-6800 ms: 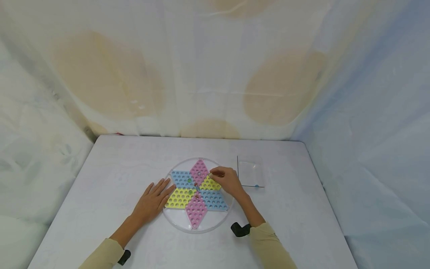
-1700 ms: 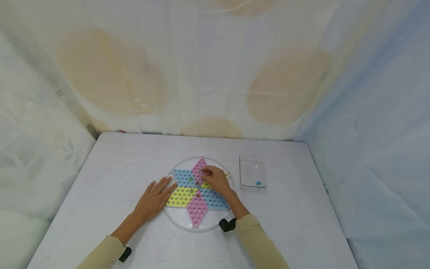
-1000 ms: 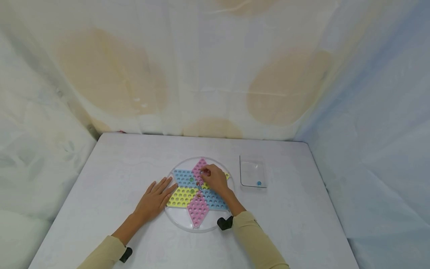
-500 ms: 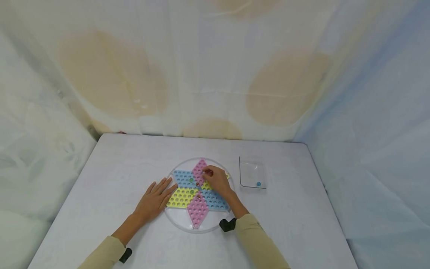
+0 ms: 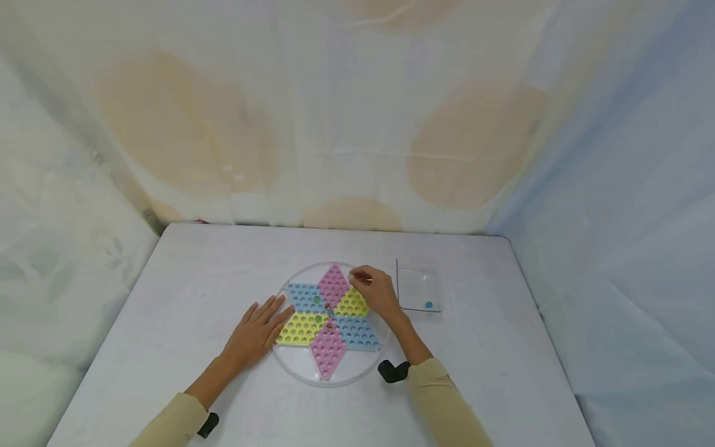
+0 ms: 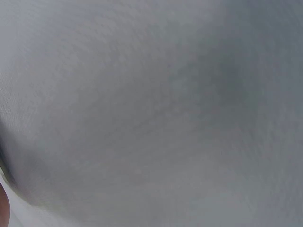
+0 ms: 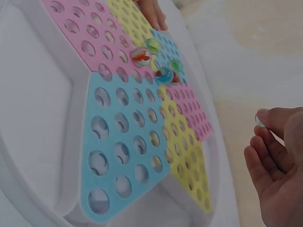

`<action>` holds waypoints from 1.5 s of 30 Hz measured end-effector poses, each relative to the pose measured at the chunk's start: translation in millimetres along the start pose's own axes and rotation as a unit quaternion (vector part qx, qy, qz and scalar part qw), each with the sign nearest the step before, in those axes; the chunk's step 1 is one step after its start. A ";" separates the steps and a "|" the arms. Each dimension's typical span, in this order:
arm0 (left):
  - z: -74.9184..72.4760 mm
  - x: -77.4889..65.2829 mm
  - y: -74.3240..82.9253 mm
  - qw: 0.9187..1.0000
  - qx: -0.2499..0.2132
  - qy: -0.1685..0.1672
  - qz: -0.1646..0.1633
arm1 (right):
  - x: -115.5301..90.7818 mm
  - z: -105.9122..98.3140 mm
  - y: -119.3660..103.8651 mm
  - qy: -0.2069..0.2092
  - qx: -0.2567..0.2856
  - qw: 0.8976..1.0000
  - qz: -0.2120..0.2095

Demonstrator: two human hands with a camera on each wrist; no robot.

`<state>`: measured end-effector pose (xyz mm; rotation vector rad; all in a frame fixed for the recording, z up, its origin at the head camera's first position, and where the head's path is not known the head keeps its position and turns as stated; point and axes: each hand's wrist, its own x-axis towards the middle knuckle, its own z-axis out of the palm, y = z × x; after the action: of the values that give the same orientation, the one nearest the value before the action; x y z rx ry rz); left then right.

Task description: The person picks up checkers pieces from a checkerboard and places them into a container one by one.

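Note:
A round Chinese checkers board [image 5: 349,369] with a star of pink, blue and yellow sections lies on the table. My left hand [image 5: 254,335] rests flat with spread fingers at the board's left edge. Above the board's upper right part, my right hand [image 5: 378,292] pinches a clear marble [image 7: 259,119] between thumb and fingertips. Several marbles sit in holes around the star's middle: a blue marble [image 7: 164,75], a red-and-white marble [image 7: 141,56], a yellow-green marble [image 7: 153,45], a green marble [image 7: 176,65] and a red one partly hidden.
Right of the board stands a clear square box [image 5: 416,282] with a blue marble [image 5: 429,305] in its near right corner. Curtains [image 5: 357,112] enclose the table's back and sides. The left wrist view shows mostly blurred pale surface.
My right hand has lifted the clear marble from the upper pink section and moved right, away from its hole. My left hand has stayed in place.

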<state>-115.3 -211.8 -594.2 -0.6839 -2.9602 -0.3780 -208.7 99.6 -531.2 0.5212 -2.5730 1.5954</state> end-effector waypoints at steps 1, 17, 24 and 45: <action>0.1 -0.1 -0.4 1.000 -0.001 0.001 0.000 | 0.7 -3.1 0.3 0.004 0.001 1.000 0.000; -0.6 -1.4 -1.8 1.000 0.000 0.009 0.001 | 1.6 -45.0 15.5 0.059 -0.026 0.996 0.057; 0.7 -1.9 -3.0 1.000 -0.009 0.008 -0.001 | 2.2 -61.8 23.6 0.075 -0.028 0.995 0.063; 2.4 -1.2 -4.7 1.000 -0.009 -0.002 -0.005 | -1.4 -86.0 47.6 0.053 -0.106 0.978 0.170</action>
<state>-116.4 -215.7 -597.7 -0.6739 -2.9687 -0.4041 -232.8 194.8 -532.9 -0.0228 -2.8158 1.3553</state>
